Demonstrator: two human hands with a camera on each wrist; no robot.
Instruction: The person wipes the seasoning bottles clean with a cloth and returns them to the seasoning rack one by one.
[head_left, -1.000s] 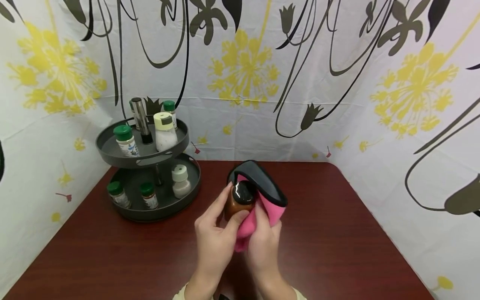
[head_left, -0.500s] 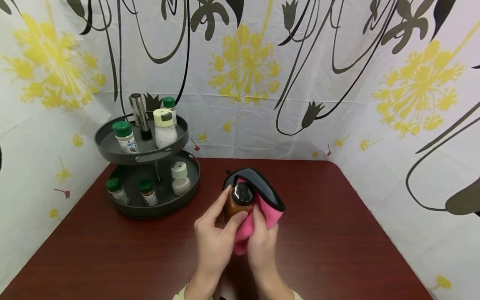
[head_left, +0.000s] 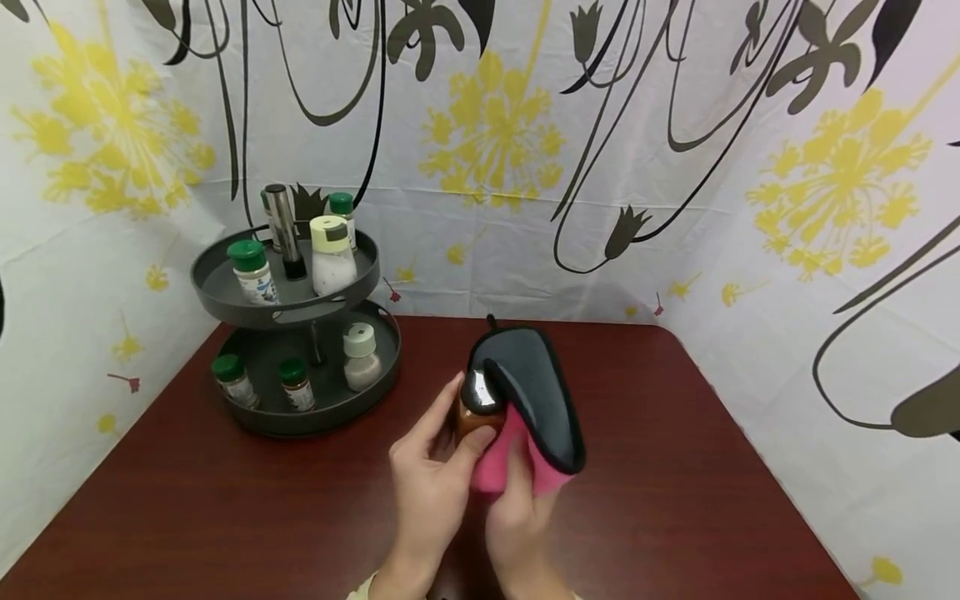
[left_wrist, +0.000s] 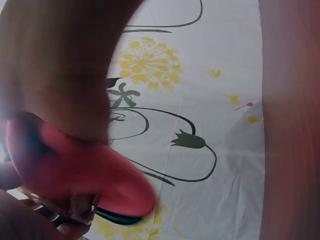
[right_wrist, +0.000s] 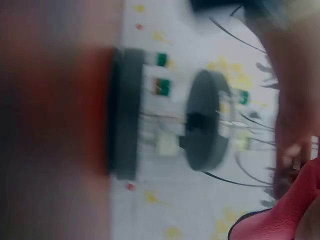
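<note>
My left hand (head_left: 429, 487) pinches a small brown bottle with a glossy black cap (head_left: 478, 393) between thumb and fingers, above the table in the head view. In my right hand (head_left: 517, 521) is a padded cloth (head_left: 528, 375), dark grey on one face and pink on the other, with black edging and a small loop at its top corner. The cloth is folded against the bottle's right side and covers part of its cap. Its pink face (left_wrist: 105, 175) hides most of the bottle in the left wrist view. Pink cloth (right_wrist: 285, 215) also shows in the right wrist view.
A dark two-tier turntable (head_left: 300, 429) stands at the back left of the red-brown table (head_left: 675, 500). Its tiers hold several spice jars with green caps, a white-capped shaker (head_left: 362, 358), a cream-topped shaker (head_left: 332, 254) and a silver cylinder (head_left: 281, 229). A patterned curtain (head_left: 420, 150) hangs behind.
My right hand has turned the cloth, so its grey face now shows more broadly and leans over the bottle cap. The left hand and the bottle stay almost in place.
</note>
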